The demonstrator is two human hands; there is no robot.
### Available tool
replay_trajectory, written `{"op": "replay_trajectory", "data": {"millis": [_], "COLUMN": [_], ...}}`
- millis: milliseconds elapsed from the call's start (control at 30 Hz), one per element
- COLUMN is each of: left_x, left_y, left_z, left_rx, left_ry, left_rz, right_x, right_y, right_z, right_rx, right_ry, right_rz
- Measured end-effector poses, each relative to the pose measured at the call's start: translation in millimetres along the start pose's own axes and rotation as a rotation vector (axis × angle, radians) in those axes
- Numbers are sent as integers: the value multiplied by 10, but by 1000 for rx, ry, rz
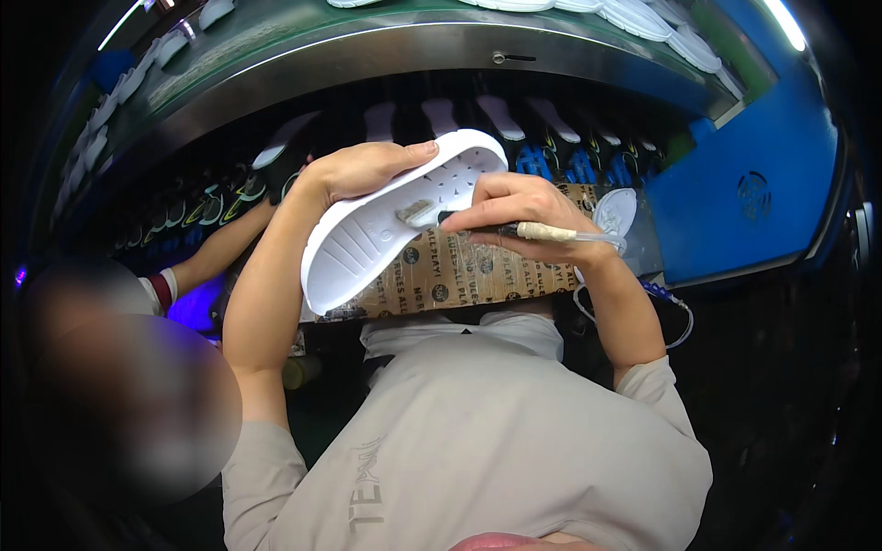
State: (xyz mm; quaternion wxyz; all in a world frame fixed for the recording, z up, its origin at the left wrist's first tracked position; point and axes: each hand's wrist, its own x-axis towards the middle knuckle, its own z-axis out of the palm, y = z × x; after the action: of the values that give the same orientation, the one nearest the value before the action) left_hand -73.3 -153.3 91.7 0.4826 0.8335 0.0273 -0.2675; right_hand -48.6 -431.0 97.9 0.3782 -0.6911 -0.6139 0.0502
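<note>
A white shoe sole [344,262] is held up at a tilt in front of me, its inner face showing ridges and small holes. My left hand [367,172] grips it along its far left edge, thumb near the upper end. In my right hand [533,204] is a brush [551,232] with a thin clear tube running from its handle end. The brush's bristles rest against the middle of the sole's inner face. Another white sole [616,213] lies just beyond my right wrist.
Printed cardboard [441,275] covers the work surface under my hands. Behind it, a rack [496,115] carries several pale insole-shaped pieces and shoe parts. Above runs a green conveyor [303,41] with white soles. A blue panel [735,211] stands right; a co-worker's arm [225,243] reaches in left.
</note>
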Motion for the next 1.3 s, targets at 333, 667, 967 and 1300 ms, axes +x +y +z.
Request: {"op": "replay_trajectory", "data": {"millis": [333, 667, 967, 1300], "left_x": [-244, -387, -473, -135], "left_y": [-33, -259, -71, -337], "left_z": [-60, -151, -473, -2559], "left_rx": [-36, -94, -834, 679], "left_ry": [14, 78, 189, 1370], "left_rz": [-23, -49, 441, 29], "right_x": [-35, 69, -36, -198], "right_y": [130, 134, 189, 336], "right_z": [-167, -327, -268, 101], "right_rx": [72, -56, 185, 296], "right_ry": [-130, -74, 114, 252], "right_rz": [-57, -5, 50, 18]}}
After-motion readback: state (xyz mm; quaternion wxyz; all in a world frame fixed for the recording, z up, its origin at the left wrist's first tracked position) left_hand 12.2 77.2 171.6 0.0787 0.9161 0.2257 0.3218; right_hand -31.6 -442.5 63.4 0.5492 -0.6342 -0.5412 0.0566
